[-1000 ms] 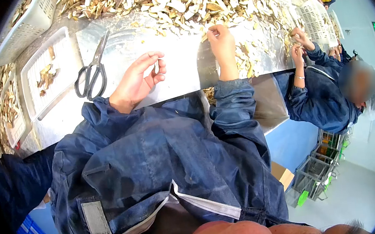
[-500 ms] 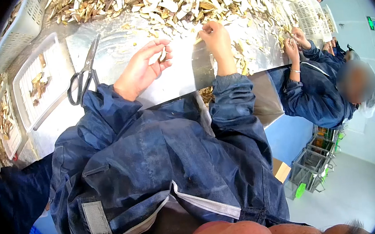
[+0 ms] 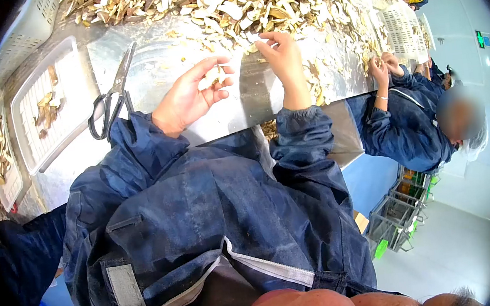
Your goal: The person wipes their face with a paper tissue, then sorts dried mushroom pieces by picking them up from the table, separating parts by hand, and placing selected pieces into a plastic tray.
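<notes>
Pale dried mushroom slices [image 3: 211,78] rest in my left hand [image 3: 184,103], which is curled around them with the thumb underneath and the fingers on top. Over the near edge of a large pile of sliced mushrooms [image 3: 242,5], my right hand [image 3: 283,58] has its thumb and forefinger close together on a pale slice [image 3: 253,39]. That slice is small and partly hidden by the fingertips. Black-handled scissors [image 3: 114,95] lie on the metal table [image 3: 148,62], left of my left hand, blades pointing away.
On the left, a shallow white tray [image 3: 28,141] holds a few brown pieces, with a white basket [image 3: 23,50] behind it. A co-worker [image 3: 407,119] handles slices on the right near another perforated basket [image 3: 402,25]. Wire racks [image 3: 396,218] stand on the floor at right.
My left hand has turned slightly, and more of the pale slices in it now shows. My right hand has shifted slightly at the pile's edge. The co-worker's hands have moved slightly.
</notes>
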The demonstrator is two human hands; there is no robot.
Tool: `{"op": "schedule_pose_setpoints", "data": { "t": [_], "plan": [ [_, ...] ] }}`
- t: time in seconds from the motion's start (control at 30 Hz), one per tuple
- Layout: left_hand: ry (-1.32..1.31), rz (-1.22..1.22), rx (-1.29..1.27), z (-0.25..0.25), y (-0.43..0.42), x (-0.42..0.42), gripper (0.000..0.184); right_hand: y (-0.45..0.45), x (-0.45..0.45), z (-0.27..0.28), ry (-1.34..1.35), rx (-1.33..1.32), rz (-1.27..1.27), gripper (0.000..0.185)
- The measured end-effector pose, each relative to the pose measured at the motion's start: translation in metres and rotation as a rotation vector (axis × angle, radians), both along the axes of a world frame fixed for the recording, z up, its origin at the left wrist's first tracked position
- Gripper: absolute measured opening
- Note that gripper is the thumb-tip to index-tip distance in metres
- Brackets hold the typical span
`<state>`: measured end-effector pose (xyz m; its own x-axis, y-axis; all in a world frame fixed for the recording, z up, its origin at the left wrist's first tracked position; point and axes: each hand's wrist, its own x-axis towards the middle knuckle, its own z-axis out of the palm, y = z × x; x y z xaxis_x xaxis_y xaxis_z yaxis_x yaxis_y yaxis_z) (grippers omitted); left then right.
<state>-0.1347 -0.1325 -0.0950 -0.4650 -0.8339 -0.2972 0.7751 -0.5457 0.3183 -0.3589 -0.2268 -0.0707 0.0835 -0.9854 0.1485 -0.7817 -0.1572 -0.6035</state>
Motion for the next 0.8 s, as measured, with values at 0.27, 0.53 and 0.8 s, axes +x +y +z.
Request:
{"op": "schedule_pose_setpoints", "data": {
  "t": [0.27,0.53,0.8],
  "plan": [
    [-0.129,0.028,-0.161,-0.008,-0.001,0.0,0.02,0.012,-0.008,0.0,-0.204,0.243,0.009,0.031],
    [-0.276,-0.057,-0.161,0.011,0.002,-0.007,0.018,0.054,0.006,0.035,-0.795,0.603,0.222,0.012],
    [-0.283,-0.144,-0.232,-0.001,0.001,-0.004,0.02,0.066,0.028,0.03,-0.745,0.709,0.236,0.011]
  ]
}}
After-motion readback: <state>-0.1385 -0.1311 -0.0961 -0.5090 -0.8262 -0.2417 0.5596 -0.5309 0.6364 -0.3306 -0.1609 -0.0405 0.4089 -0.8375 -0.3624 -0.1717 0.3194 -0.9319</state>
